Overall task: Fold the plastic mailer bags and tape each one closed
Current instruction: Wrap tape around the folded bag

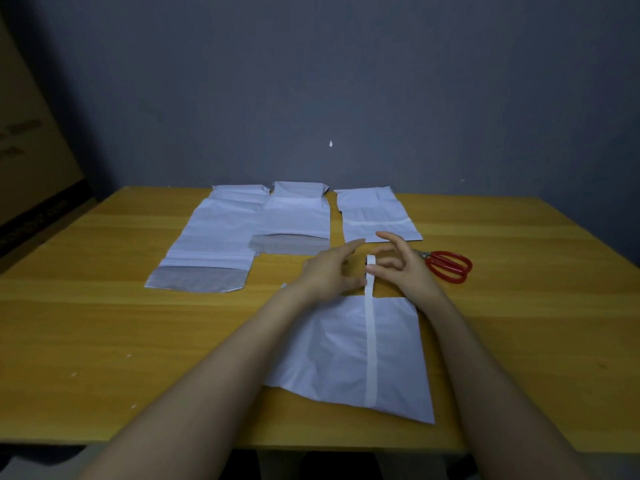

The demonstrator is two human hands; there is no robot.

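Observation:
A folded white mailer bag [339, 355] lies on the table in front of me. A white tape strip [370, 341] runs along it from the near edge past the far edge. Just beyond that far edge both hands meet at the strip's free end. My right hand [398, 265] pinches the strip between thumb and forefinger, other fingers spread. My left hand [329, 271] also holds the strip from the left, forefinger pointing forward. Three more white mailer bags lie farther back: one at the left [207, 237], one in the middle [294, 220], one at the right [374, 216].
Red-handled scissors [446, 266] lie just right of my right hand. The wooden table [104, 323] ends at a grey wall behind the bags. The left and middle bags show grey flaps toward me.

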